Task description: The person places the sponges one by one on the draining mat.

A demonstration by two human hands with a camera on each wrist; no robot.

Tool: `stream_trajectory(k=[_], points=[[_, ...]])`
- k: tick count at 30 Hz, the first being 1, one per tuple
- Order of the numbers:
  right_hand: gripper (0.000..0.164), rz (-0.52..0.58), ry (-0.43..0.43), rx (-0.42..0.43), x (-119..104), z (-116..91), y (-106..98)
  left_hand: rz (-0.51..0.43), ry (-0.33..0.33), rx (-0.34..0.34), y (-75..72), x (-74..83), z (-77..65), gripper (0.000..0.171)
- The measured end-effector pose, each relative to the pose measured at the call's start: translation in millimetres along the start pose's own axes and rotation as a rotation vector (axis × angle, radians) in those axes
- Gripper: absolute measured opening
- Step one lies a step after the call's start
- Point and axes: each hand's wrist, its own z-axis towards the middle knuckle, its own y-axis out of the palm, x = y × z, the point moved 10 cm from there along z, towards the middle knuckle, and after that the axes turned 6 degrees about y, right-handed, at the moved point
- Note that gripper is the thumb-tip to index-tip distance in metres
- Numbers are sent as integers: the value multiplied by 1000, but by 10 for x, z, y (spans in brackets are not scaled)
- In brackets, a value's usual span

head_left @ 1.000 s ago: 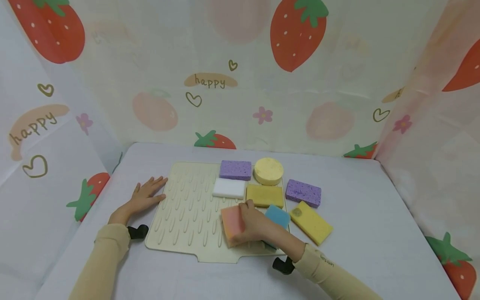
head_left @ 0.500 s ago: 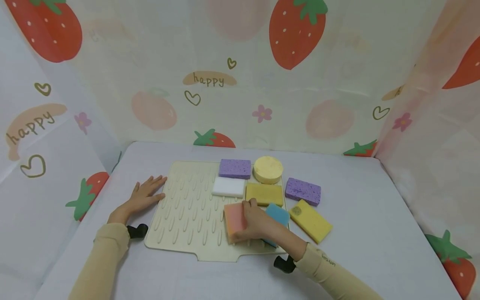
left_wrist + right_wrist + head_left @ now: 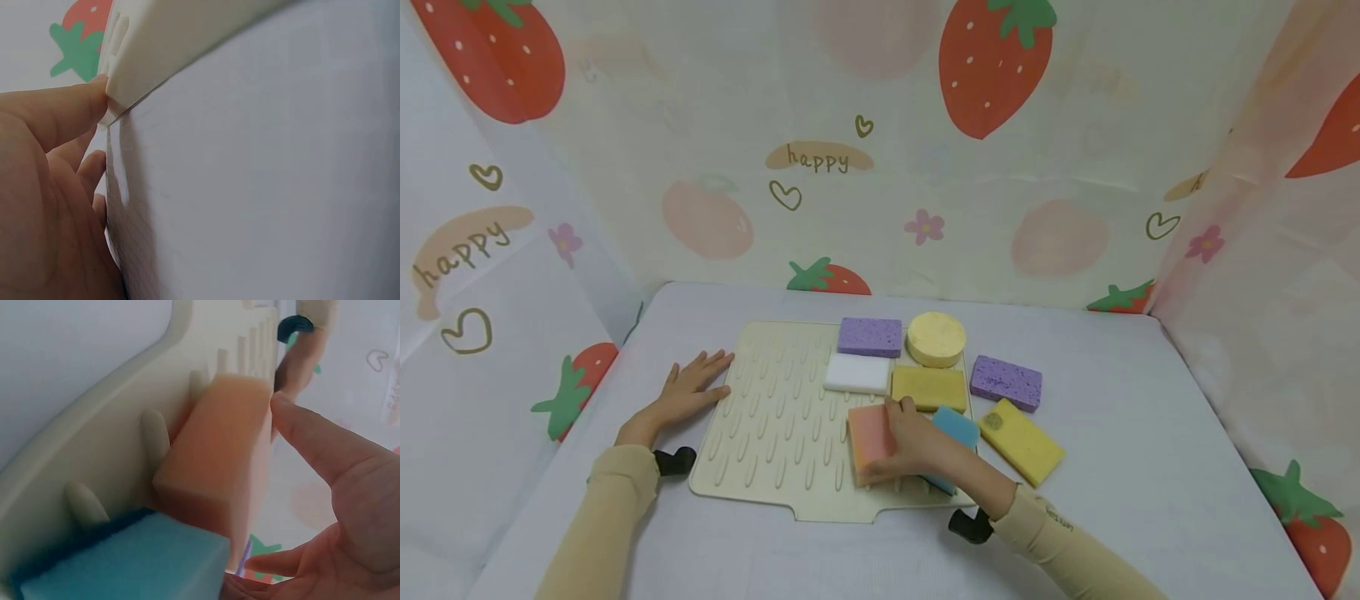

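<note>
My right hand (image 3: 917, 442) grips a pink-and-orange sponge (image 3: 867, 437) that lies on a cream ridged mat (image 3: 771, 433). In the right wrist view the thumb touches one edge of the sponge (image 3: 215, 440), and the other fingers reach along its far side. A blue sponge (image 3: 957, 425) with a dark underside sits just right of it, partly covered by the hand and wrist. My left hand (image 3: 683, 394) is spread flat at the mat's left edge; the left wrist view has its fingertips right at the mat's side (image 3: 156, 56).
Behind the right hand on the mat are an olive-yellow sponge (image 3: 928, 389), a white sponge (image 3: 857, 374), a purple sponge (image 3: 870, 337) and a round yellow sponge (image 3: 937, 339). Off the mat's right edge lie another purple sponge (image 3: 1006, 383) and a yellow one (image 3: 1022, 443). Strawberry-print curtains (image 3: 842, 233) surround the table.
The right hand has shifted the pink-and-orange sponge slightly right, closer to the blue one; over the last half second it hardly moves. The left hand stays in place.
</note>
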Motion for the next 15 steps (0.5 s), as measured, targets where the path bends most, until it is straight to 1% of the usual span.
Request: stream_trajectory(k=[7,10,15], points=[[101,28,-34,57,13,7,-187,1,4,-9,-15,31,-2,66],[95,42,-24,74,71,6,-276,4,4,-6,-16,35,0,65],[88,127,-20,92,212,-4,-413,7,6,-5,-13,39,-6,65]])
